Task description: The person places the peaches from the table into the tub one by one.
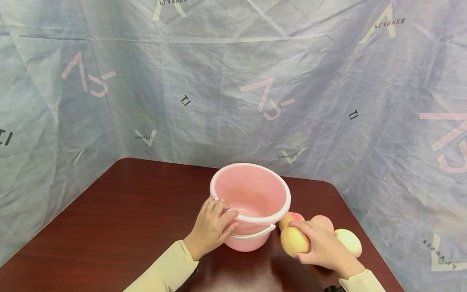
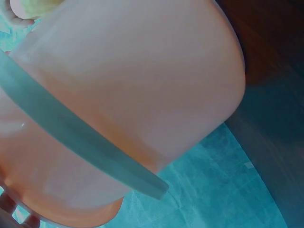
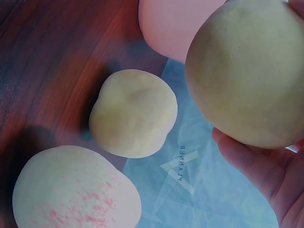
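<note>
- Reddish-brown table point(image 1: 120, 219): bears the lot.
- Pink bucket point(image 1: 251, 182): upright, peaches beside it.
- Left hand point(image 1: 209, 229): pinches bucket rim; steadying it, I judge.
- Right hand point(image 1: 322, 247): grips yellow peach point(image 1: 294, 241), just beside bucket.
- Three other peaches point(image 1: 297, 217) point(image 1: 322, 223) point(image 1: 348, 242): grouped, likely for reach.

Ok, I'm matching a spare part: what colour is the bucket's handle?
White; the handle shows best in the head view.

On the worktop point(image 1: 127, 211), right of centre, a bucket point(image 1: 251, 182), with the left hand point(image 1: 208, 231) at its near-left side. To the bucket's right, a first peach point(image 1: 294, 241) in the right hand point(image 1: 324, 246); behind it, a second peach point(image 1: 287, 221); farther right, a third peach point(image 1: 323, 222) and fourth peach point(image 1: 350, 242).
</note>
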Tool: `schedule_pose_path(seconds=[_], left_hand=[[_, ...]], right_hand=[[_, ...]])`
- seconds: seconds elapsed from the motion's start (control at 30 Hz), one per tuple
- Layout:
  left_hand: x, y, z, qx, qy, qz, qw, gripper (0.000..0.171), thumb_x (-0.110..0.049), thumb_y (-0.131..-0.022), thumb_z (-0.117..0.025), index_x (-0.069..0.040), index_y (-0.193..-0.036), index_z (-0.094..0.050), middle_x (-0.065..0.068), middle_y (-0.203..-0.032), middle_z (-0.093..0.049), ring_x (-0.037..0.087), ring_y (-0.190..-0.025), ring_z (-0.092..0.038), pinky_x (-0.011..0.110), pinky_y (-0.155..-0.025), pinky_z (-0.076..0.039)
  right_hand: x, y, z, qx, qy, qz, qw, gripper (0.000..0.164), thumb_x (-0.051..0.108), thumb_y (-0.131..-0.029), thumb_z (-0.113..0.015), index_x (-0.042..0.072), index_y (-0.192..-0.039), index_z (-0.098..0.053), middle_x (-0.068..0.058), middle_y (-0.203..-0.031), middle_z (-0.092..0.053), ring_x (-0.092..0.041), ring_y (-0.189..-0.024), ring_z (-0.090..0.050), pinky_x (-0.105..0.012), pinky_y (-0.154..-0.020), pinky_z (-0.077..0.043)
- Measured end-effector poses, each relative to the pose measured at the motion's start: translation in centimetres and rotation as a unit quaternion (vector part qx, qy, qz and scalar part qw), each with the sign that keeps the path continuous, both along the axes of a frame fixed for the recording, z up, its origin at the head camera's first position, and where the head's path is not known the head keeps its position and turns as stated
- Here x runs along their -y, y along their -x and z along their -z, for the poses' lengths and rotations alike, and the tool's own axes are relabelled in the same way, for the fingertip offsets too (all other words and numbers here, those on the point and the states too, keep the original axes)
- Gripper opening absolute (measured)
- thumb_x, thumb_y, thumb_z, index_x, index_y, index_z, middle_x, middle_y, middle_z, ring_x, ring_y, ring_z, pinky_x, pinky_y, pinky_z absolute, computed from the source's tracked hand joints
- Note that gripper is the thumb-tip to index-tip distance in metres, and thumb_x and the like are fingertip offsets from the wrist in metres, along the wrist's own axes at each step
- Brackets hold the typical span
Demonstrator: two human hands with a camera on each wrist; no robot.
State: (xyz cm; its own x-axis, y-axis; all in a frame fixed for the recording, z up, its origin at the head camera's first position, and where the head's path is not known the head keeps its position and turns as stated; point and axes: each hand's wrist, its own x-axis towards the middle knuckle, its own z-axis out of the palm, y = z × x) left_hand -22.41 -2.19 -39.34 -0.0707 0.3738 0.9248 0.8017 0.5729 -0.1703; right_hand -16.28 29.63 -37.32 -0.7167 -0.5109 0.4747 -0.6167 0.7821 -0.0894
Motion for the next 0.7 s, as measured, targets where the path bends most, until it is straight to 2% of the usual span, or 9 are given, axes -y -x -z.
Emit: schedule_pose_path(seconds=[0.13, 0.7], left_hand=[[-0.16, -0.07, -0.02, -0.003, -0.007, -0.002, 1.0, 0.034, -0.036, -0.103, -0.038, -0.013, -0.094, -0.061, 0.006, -0.092, -0.054, 0.025, -0.084, -0.051, 0.055, -0.085, -0.044], [-0.32, -0.02, 0.13, -0.002, -0.025, 0.001, 0.9997, 0.035, -0.035, -0.103, -0.038, -0.012, -0.092, -0.062, 0.007, -0.092, -0.054, 0.025, -0.083, -0.05, 0.055, -0.085, -0.043]], right_hand=[[-0.06, 0.01, -0.05, -0.008, -0.001, -0.001, 1.0, 0.067, 0.026, -0.054, -0.082, 0.016, -0.116, -0.061, 0.01, -0.099, -0.061, -0.005, -0.082, -0.054, -0.029, -0.065, -0.048], [0.18, -0.19, -0.52, 0.012, -0.005, 0.007, 1.0, 0.067, 0.028, -0.054, -0.081, 0.016, -0.117, -0.06, 0.01, -0.1, -0.06, -0.003, -0.083, -0.053, -0.029, -0.065, -0.047]])
